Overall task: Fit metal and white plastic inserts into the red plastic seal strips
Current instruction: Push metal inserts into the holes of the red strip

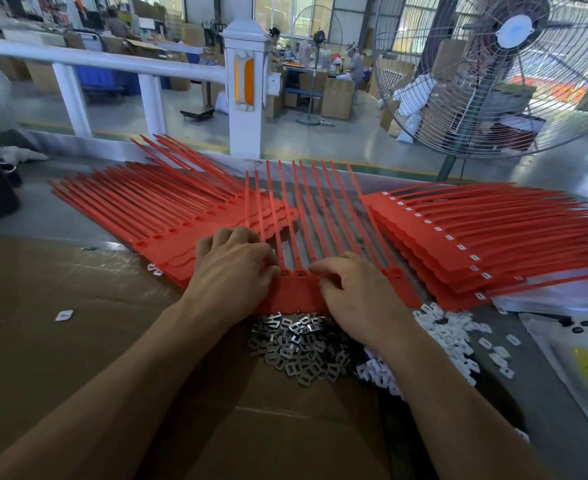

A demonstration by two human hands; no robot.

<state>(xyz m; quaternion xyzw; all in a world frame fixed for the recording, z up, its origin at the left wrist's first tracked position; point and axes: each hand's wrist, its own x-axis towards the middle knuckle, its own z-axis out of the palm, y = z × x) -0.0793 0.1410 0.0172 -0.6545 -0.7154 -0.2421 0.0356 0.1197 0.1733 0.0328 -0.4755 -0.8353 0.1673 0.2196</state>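
Two bare forearms reaching in from the lower edge, no sleeves in view, left hand [232, 271] and right hand [356, 294] ungloved, no rings, watch or wristbands visible, short plain fingernails

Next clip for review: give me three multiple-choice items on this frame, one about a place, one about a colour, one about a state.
1. Where does the metal insert pile lie?
A. Just nearer the camera than the middle strips
B. On the far railing
C. Under the fan

2. What colour are the inserts showing in the right stack?
A. Black
B. White
C. Yellow

3. What are the left hand and right hand doing?
A. Hanging off the table
B. Resting with fingers at the sockets of the middle strips
C. Lifting the fan

Answers: 1 A, the grey pile sits right at the strips' near edge. 2 B, small white squares line that stack's sockets. 3 B, both hands lie on the red heads, fingertips at the sockets.
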